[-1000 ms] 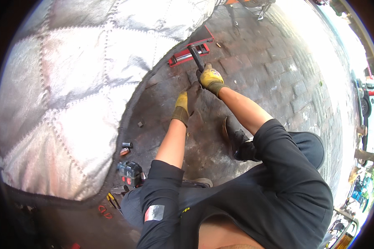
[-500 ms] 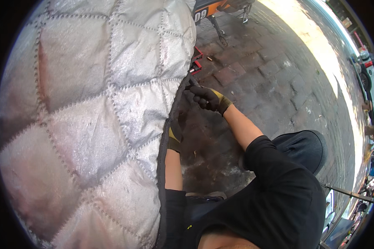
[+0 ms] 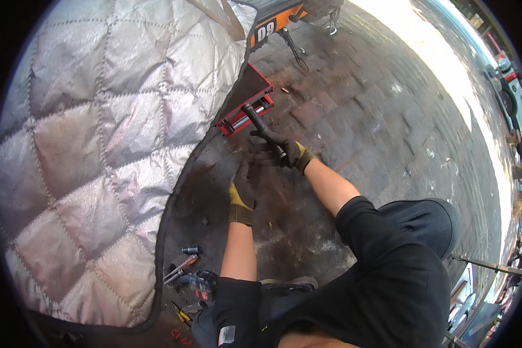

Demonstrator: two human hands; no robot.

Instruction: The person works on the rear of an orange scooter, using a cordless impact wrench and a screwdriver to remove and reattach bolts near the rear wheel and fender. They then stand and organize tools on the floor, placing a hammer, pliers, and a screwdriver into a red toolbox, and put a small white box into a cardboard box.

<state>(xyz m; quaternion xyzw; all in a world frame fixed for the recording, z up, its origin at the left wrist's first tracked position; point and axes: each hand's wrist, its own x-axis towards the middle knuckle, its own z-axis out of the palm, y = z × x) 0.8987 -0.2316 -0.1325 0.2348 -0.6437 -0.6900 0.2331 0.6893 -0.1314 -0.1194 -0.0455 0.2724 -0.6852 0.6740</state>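
Both my hands wear dark gloves with yellow patches. My right hand (image 3: 287, 151) grips a dark rod-shaped tool (image 3: 260, 123) with a rounded end, which slants up and left; its exact kind is unclear. Just below and left of it is my left hand (image 3: 242, 191), raised over the floor with its fingers toward the right hand; they are dark and blurred. The tool's far end passes in front of a red metal toolbox (image 3: 265, 81) with a tray holding shiny metal rods. A silver quilted cover (image 3: 116, 145) with a dark edge hangs along my left.
By my left forearm, a socket (image 3: 190, 250), a ratchet-like tool (image 3: 180, 270), a dark power tool (image 3: 202, 283) and yellow-handled pliers (image 3: 182, 315) lie on the stained paving (image 3: 354, 116). An orange and black machine part (image 3: 278, 26) stands beyond the toolbox.
The quilted cover has shifted left, uncovering my left hand, the red toolbox and the floor tools. The dark tool in my right hand now shows along its length.
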